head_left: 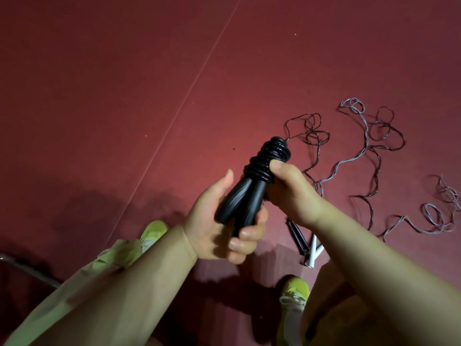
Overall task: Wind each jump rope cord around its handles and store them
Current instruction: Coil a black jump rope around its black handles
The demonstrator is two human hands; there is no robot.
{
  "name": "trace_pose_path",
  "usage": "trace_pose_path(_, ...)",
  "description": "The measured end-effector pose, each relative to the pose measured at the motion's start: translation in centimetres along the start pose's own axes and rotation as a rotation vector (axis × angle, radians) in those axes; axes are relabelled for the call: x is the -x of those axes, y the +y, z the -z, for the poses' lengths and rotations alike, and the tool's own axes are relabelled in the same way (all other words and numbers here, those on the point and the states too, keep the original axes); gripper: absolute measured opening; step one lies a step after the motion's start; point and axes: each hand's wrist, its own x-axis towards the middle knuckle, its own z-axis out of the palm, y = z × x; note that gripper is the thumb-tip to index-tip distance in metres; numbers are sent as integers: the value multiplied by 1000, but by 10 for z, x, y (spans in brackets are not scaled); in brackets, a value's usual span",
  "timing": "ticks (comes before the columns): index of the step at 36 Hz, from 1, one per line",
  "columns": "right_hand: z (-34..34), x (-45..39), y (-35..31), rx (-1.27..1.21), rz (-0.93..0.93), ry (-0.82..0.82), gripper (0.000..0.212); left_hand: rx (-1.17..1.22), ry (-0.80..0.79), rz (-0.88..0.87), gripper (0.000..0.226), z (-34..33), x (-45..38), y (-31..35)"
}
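The 2 black handles (pixel 238 199) of a jump rope sit side by side near the centre of the view, their lower ends splayed apart and their upper ends bound together by a tight coil of glossy black cord (pixel 270 158) that climbs toward 1 o'clock. The left hand (pixel 219 226) grips the lower ends from 7 o'clock, fingers curled under and around them and the thumb standing straight along the left handle. The right hand (pixel 290 193) closes on the bundle from 4 o'clock, its thumb pressed onto the lower turns of the coil and its fingers curled out of sight behind.

From the top of the coil a thin dark strand (pixel 308 128) runs off toward 1 o'clock into loose loops on the dark red floor (pixel 124 96). At 3 o'clock more cords lie tangled on that floor: a grey-white cord (pixel 349 161) and a dark cord (pixel 379 136) twisting over each other. Just below the right wrist, at 5 o'clock, another pair of black handles (pixel 296 237) and a pair of white handles (pixel 314 250) lie on the floor, partly hidden by the forearm.

A pale line (pixel 189 88) crosses the floor diagonally. Yellow-green shoes appear at 7 o'clock (pixel 153 232) and 5 o'clock (pixel 294 293), below the forearms.
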Motion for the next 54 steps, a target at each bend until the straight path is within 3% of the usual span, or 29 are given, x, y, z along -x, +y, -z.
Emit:
trace_pose_path(6, 5, 0, -7, 143, -76, -33, 68, -130, 357, -18, 74, -5, 2, 11)
trace_pose_path(10, 6, 0, -9, 218, -137, -19, 78, -163, 490, -40, 74, -8, -1, 13)
trace_pose_path(16, 11, 2, -12, 281, -215, 89, 52, -285, 712, -12, 77, -4, -4, 13)
trace_pose_path(24, 12, -2, -5, 310, -262, 172, 50, -394, 850, -17, 75, 2, -7, 12)
trace_pose_path(32, 11, -3, 0, 572, -226, 328, 56, -648, 1069, -100, 73, 7, -7, 13)
trace_pose_path(36, 8, -1, -1, 436, -226, 251, 56, -889, 1247, -188, 65, 12, -7, 13)
trace_pose_path(40, 7, -2, 2, 299, -282, 126, 62, -1086, 1405, -231, 73, 14, -4, 14)
trace_pose_path(45, 7, -3, 1, 253, -333, 93, 87, -1247, 1446, -175, 43, 9, -5, 14)
trace_pose_path(48, 5, -2, 0, 238, -333, 108, 73, -1248, 1418, -178, 35, 11, -4, 14)
trace_pose_path(51, 3, -2, 3, 249, -312, 170, 50, -1229, 1401, -199, 37, 12, -5, 12)
trace_pose_path(54, 2, -3, 5, 266, -288, 224, 40, -1289, 1428, -200, 41, 9, -8, 11)
